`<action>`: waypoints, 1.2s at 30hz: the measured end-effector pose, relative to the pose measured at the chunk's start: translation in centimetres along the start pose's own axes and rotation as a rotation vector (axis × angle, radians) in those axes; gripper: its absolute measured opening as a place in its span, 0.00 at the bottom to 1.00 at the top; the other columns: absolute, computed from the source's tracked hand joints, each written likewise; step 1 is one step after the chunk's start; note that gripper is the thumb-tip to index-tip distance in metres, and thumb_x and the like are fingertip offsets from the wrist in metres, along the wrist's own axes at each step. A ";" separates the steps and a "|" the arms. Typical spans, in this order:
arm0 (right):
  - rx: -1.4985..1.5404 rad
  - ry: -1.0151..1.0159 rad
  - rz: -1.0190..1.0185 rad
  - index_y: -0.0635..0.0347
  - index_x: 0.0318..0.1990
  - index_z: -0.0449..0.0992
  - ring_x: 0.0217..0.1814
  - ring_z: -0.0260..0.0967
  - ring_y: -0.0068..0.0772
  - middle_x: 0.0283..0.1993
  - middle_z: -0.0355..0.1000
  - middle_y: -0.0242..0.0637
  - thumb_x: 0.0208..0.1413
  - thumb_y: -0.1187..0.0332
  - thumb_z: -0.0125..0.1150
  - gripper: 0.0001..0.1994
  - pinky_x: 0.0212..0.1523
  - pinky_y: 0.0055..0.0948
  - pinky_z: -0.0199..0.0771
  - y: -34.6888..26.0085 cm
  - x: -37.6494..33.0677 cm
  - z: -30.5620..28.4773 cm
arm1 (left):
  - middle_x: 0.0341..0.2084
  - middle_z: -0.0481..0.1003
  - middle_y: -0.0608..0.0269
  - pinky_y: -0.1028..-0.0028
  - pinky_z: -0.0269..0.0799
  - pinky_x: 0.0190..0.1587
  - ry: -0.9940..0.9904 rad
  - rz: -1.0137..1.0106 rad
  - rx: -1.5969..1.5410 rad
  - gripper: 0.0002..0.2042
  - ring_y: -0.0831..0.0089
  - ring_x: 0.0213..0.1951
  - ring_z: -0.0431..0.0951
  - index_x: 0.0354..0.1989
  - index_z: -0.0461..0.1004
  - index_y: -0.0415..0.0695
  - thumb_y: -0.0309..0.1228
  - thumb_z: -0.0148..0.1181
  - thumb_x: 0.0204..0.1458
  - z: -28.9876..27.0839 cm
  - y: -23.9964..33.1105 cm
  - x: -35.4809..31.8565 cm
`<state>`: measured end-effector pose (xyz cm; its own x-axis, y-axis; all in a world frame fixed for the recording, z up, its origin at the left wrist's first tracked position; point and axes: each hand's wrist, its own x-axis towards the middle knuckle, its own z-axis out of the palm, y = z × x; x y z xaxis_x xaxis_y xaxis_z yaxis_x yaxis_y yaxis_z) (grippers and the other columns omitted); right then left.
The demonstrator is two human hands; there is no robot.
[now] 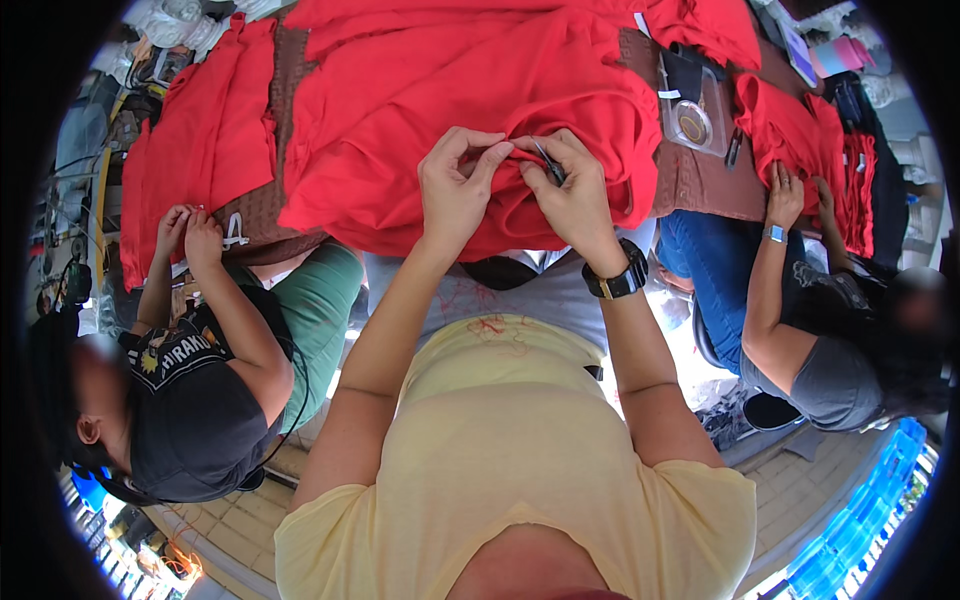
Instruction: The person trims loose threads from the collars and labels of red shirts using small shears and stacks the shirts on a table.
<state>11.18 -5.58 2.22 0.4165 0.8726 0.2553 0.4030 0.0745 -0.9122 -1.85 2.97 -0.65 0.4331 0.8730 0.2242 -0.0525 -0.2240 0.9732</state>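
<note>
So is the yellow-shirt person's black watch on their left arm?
No, the black watch is strapped on just behind the right hand, which is at the red cloth.

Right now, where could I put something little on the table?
On the brown tablecloth this side of the clear box, between the big red cloth and right red cloth. Another thin strip runs between the big red cloth and left red cloth. It's crowded around the left hand and right hand.

Small dark pointed tool (556, 173): partly hidden by right hand (580, 196); kind unclear. Large red fabric (450, 85): cut off at top edge.
</note>
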 end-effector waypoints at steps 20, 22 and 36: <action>0.191 -0.058 0.410 0.69 0.37 0.72 0.24 0.59 0.29 0.21 0.60 0.37 0.72 0.59 0.38 0.22 0.29 0.34 0.61 -3.0 -2.7 1.2 | 0.32 0.74 0.64 0.77 0.69 0.45 -0.034 -0.066 -0.143 0.04 0.78 0.38 0.73 0.37 0.72 0.37 0.24 0.56 0.64 0.6 0.3 -0.8; 0.147 -0.065 0.428 0.69 0.36 0.72 0.24 0.59 0.28 0.21 0.61 0.37 0.72 0.59 0.39 0.21 0.29 0.34 0.61 -3.2 -2.5 1.1 | 0.33 0.74 0.63 0.77 0.69 0.44 -0.017 -0.033 -0.110 0.04 0.77 0.37 0.73 0.37 0.72 0.37 0.24 0.56 0.63 0.7 0.1 -0.8; 0.511 -0.066 0.545 0.60 0.32 0.75 0.26 0.52 0.14 0.24 0.59 0.23 0.70 0.57 0.50 0.17 0.25 0.21 0.52 -1.7 -1.3 0.6 | 0.39 0.75 0.56 0.73 0.73 0.43 -0.026 0.282 0.214 0.03 0.70 0.40 0.78 0.39 0.73 0.36 0.18 0.58 0.59 0.6 0.7 -0.8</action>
<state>9.48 -6.59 3.29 0.3924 0.8761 -0.2803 -0.2820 -0.1755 -0.9432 -1.70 1.85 -0.20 0.4518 0.7532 0.4780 0.0158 -0.5425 0.8399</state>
